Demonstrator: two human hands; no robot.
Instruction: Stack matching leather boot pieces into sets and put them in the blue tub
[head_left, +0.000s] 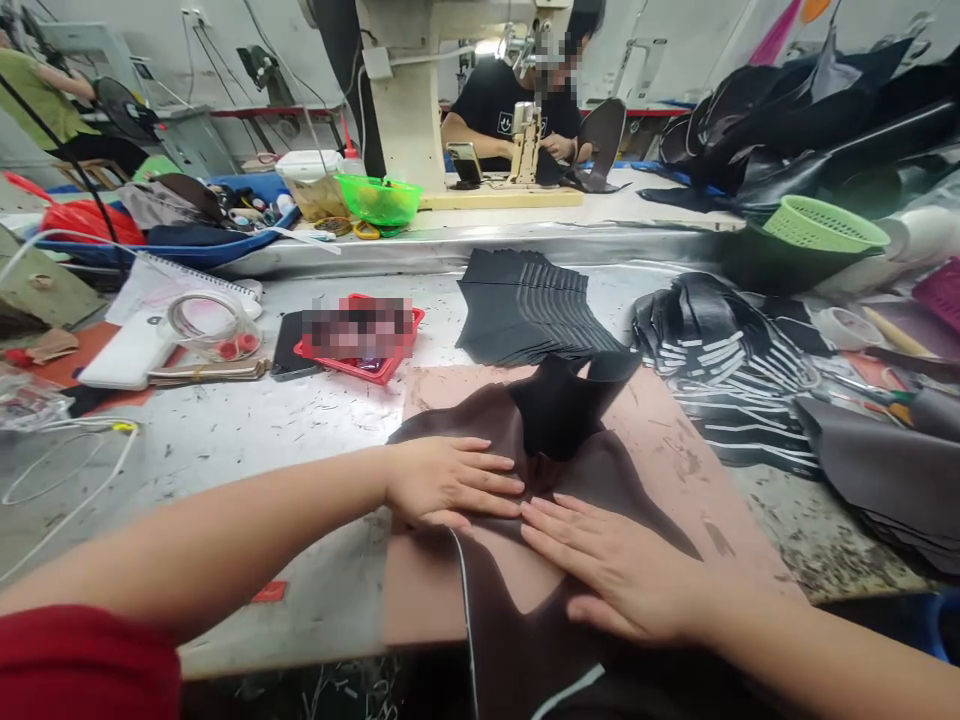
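Two outspread hands (450, 483) (634, 572), gripping nothing, lie flat on brown material (626, 475) over one pink board (424, 592).

Leather piece (622, 480) on a board (675, 430), front of the tabletop (337, 412)
From where I stand, the left hand (450, 485) and right hand (619, 570) lie side by side on it; behind sits a stack of cut pieces (517, 305), rightward a pile of strips (720, 340), leftward a tray (358, 369); beyond, a bowl (379, 205) stands left of a sewing machine (405, 110).
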